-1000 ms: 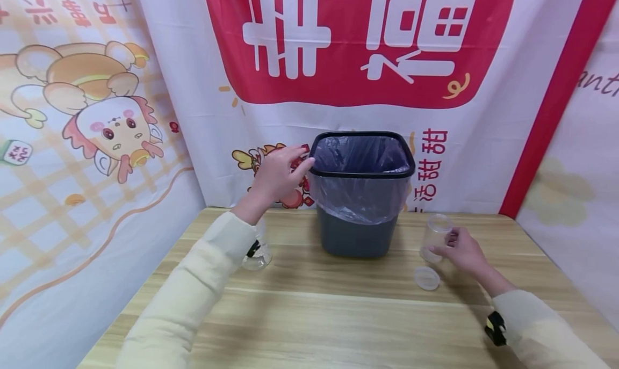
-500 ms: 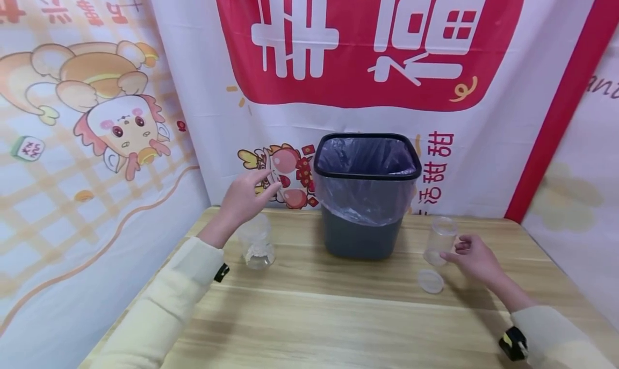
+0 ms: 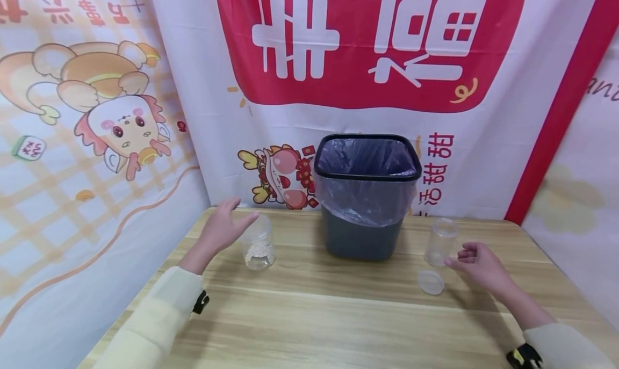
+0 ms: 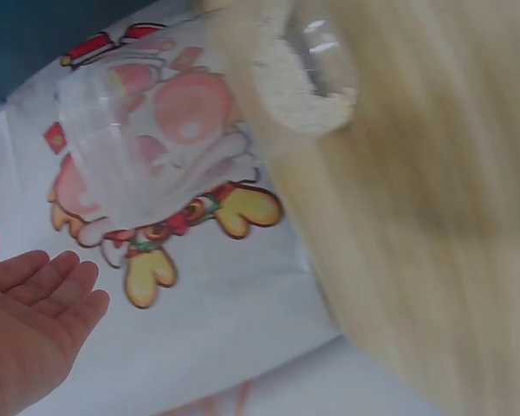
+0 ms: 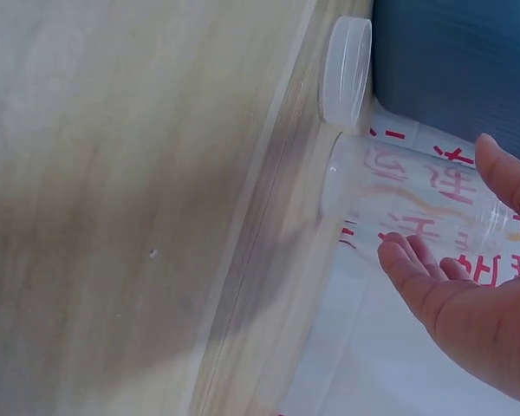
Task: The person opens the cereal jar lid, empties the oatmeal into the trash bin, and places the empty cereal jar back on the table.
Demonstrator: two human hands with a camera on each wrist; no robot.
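Observation:
My left hand (image 3: 221, 230), thumb and fingers spread apart, hovers at the left beside a clear plastic jar (image 3: 259, 245). Pale flaky bits (image 4: 308, 95) lie in the bottom of that jar, which stands upright. On the right, a second clear jar (image 3: 441, 243) stands upright and looks empty. My right hand (image 3: 483, 267) is close to its right side, fingers loosely bent and holding nothing. A translucent round lid (image 3: 430, 282) lies on the table in front of the second jar. The right wrist view shows the same lid (image 5: 345, 71) at the jar's base.
A dark grey trash bin (image 3: 360, 234) with a black rim and a clear liner bag stands between the two jars, near the back of the wooden table (image 3: 309, 326). Behind it hangs a printed cloth (image 3: 300, 122), and another patterned cloth (image 3: 96, 224) covers the left side.
My left hand has moved from the bin's rim down and left, past the jar with the flakes. My right hand has come off the second jar and drawn slightly back. The view shifted a little.

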